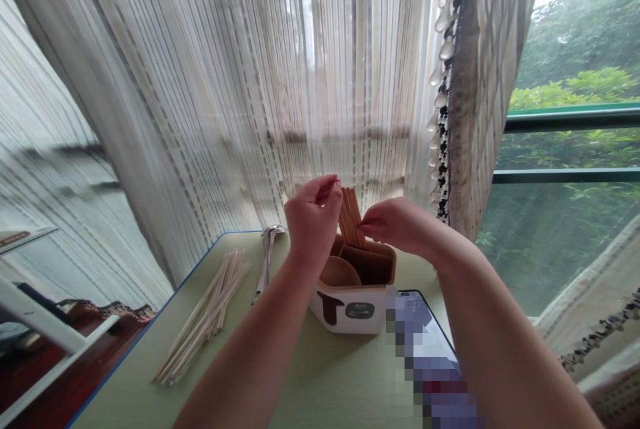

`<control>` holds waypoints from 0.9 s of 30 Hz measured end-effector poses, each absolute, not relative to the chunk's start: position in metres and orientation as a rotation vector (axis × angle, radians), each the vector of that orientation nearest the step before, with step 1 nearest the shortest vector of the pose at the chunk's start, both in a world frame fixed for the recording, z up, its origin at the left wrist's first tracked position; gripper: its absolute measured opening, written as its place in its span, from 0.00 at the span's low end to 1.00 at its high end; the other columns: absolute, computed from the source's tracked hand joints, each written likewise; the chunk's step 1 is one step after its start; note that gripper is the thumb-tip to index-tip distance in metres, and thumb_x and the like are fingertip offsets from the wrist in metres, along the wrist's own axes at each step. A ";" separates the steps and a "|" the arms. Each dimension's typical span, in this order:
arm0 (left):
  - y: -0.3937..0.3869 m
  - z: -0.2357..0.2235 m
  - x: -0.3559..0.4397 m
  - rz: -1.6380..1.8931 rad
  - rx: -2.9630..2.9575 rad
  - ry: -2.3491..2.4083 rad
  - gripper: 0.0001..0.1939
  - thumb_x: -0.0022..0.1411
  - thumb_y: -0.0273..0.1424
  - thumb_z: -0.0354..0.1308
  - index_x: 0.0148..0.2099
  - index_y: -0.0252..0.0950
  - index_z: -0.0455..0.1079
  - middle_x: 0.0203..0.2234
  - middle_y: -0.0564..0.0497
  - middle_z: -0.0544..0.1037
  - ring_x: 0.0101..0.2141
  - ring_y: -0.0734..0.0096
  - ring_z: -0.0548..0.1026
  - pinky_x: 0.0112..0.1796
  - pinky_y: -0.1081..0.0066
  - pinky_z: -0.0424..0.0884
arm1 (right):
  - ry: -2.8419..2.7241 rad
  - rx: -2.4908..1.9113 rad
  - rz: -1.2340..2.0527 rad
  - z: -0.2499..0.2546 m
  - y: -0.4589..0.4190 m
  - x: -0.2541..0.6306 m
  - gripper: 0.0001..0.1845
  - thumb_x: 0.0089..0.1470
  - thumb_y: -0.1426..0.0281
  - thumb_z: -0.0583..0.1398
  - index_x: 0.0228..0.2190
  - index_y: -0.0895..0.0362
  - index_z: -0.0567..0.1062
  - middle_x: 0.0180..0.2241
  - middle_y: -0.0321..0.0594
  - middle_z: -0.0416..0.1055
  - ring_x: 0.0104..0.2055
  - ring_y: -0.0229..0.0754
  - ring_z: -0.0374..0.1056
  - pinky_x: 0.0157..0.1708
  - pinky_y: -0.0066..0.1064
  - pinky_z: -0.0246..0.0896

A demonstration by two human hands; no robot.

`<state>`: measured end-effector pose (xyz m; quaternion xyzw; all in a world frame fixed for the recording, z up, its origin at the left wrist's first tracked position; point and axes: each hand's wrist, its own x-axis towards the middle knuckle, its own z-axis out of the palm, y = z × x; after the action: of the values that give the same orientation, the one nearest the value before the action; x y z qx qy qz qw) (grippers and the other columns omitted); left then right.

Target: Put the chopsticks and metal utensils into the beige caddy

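Note:
Several brown wooden chopsticks (351, 216) stand bunched in the rear part of a divided utensil holder (350, 314), white outside and brown inside. From the right, my right hand (397, 224) pinches the bunch partway down with thumb and fingertips. My left hand (314, 216) is closed at the upper left of the bunch, its fingertips against or just beside the chopstick tops. What sits in that left pinch, if anything, is hidden. The lower ends of the chopsticks are out of sight inside the holder.
Pale wooden chopsticks (205, 319) lie loosely piled on the light green table (315, 389). Metal spoons or similar utensils (267, 259) lie behind my left forearm. A phone (425, 329), partly pixelated, lies right of the holder. A sheer curtain (240, 96) hangs behind the table.

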<state>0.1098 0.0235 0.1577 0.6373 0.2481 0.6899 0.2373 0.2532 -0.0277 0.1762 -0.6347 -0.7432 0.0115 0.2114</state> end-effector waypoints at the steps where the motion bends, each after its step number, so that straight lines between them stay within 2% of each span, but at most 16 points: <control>1: 0.024 0.158 0.110 1.916 1.732 0.679 0.11 0.56 0.34 0.57 0.40 0.36 0.74 0.33 0.49 0.79 0.35 0.70 0.77 0.39 0.69 0.74 | -2.074 -1.762 0.032 0.176 -0.028 0.253 0.10 0.48 0.68 0.58 0.23 0.57 0.78 0.19 0.38 0.73 0.21 0.34 0.63 0.21 0.26 0.48; 6: 0.027 0.159 0.110 1.952 1.692 0.681 0.11 0.56 0.32 0.56 0.41 0.35 0.73 0.35 0.47 0.79 0.37 0.70 0.76 0.41 0.69 0.73 | -2.067 -1.771 0.014 0.175 -0.028 0.252 0.09 0.47 0.68 0.59 0.24 0.56 0.79 0.21 0.38 0.74 0.22 0.34 0.63 0.22 0.27 0.48; 13: 0.034 0.159 0.104 1.682 1.790 0.673 0.15 0.52 0.30 0.60 0.43 0.34 0.73 0.37 0.46 0.78 0.37 0.69 0.76 0.39 0.68 0.74 | -2.059 -1.807 0.038 0.178 -0.031 0.250 0.10 0.47 0.67 0.58 0.26 0.57 0.80 0.21 0.38 0.74 0.22 0.33 0.62 0.22 0.26 0.48; 19: 0.039 0.155 0.105 1.565 1.867 0.635 0.10 0.52 0.30 0.60 0.40 0.35 0.74 0.34 0.48 0.78 0.34 0.70 0.77 0.38 0.68 0.74 | -2.071 -1.825 -0.009 0.176 -0.028 0.251 0.13 0.47 0.64 0.57 0.25 0.57 0.79 0.20 0.37 0.72 0.22 0.33 0.60 0.22 0.26 0.46; 24: 0.045 0.152 0.108 1.564 1.790 0.582 0.23 0.50 0.29 0.63 0.50 0.36 0.67 0.36 0.47 0.77 0.33 0.71 0.76 0.36 0.69 0.74 | -2.062 -1.812 0.007 0.172 -0.022 0.254 0.15 0.48 0.62 0.57 0.26 0.57 0.80 0.20 0.37 0.71 0.21 0.32 0.58 0.22 0.26 0.45; 27: 0.048 0.151 0.108 1.444 1.685 0.507 0.22 0.49 0.30 0.64 0.48 0.34 0.67 0.34 0.47 0.77 0.34 0.70 0.76 0.38 0.67 0.73 | -2.075 -1.801 0.004 0.171 -0.020 0.253 0.14 0.48 0.62 0.57 0.26 0.56 0.80 0.19 0.36 0.71 0.21 0.32 0.58 0.22 0.26 0.45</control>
<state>0.1077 0.0476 0.1514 0.6721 0.2021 0.5758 0.4193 0.2531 -0.0201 0.1711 -0.6428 -0.7406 0.0014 0.1956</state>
